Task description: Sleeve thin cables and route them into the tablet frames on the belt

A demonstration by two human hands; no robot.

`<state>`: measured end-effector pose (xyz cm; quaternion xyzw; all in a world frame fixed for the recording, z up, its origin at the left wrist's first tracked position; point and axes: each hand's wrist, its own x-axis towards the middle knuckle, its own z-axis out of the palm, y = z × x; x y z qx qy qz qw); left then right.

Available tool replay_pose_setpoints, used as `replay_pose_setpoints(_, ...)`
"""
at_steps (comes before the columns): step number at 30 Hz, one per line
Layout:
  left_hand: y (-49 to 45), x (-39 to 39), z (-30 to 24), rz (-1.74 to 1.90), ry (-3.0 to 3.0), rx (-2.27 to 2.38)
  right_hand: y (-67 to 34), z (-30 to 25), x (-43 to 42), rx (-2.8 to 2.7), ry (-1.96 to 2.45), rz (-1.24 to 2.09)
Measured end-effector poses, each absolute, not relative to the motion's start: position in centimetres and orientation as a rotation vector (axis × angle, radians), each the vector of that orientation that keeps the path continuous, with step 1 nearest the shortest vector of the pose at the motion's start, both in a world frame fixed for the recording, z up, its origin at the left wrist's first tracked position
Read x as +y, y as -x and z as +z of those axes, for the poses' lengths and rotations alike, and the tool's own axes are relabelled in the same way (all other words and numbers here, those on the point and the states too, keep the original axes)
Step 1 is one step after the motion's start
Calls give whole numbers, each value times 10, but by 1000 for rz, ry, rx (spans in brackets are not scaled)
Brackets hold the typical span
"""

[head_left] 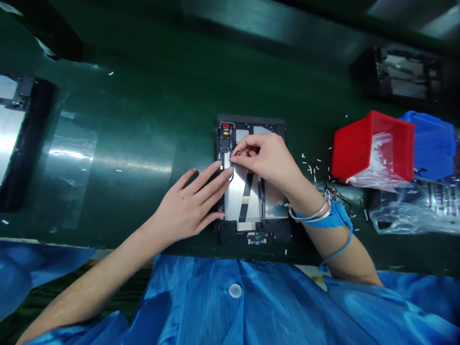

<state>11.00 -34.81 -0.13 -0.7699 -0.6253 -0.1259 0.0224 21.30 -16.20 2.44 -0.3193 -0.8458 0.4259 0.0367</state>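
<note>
L hand (190, 203) fingers spread, tips on L part of opened tablet-like device (230, 208) on green desk (143, 115); R hand (271, 155) thumb & index tips pinched at thin black wire (232, 176); blue strap (339, 214) & bangles (312, 218) on R wrist; red bin (350, 148) w/ clear plastic (381, 160), next to blue bin (433, 146); white bits (303, 155) betw. device & red bin; 2nd device (9, 136) far L, cut off.

opened tablet-like device (254, 196) | black-framed, silvery inside | flat on green tabletop (143, 110) | black cable (232, 177) curved near its left side
</note>
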Motion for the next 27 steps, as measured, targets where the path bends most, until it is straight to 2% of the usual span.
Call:
replay_pose_setpoints(20, -93, -327, 8, -386, 2604, -1831, -215, 21, -165, -2591, 1024, 1180)
replay_pose_setpoints(27, -78, -308, 3, -513, 2590, -1992, -249, 51, -173, -2520, 1005, 969)
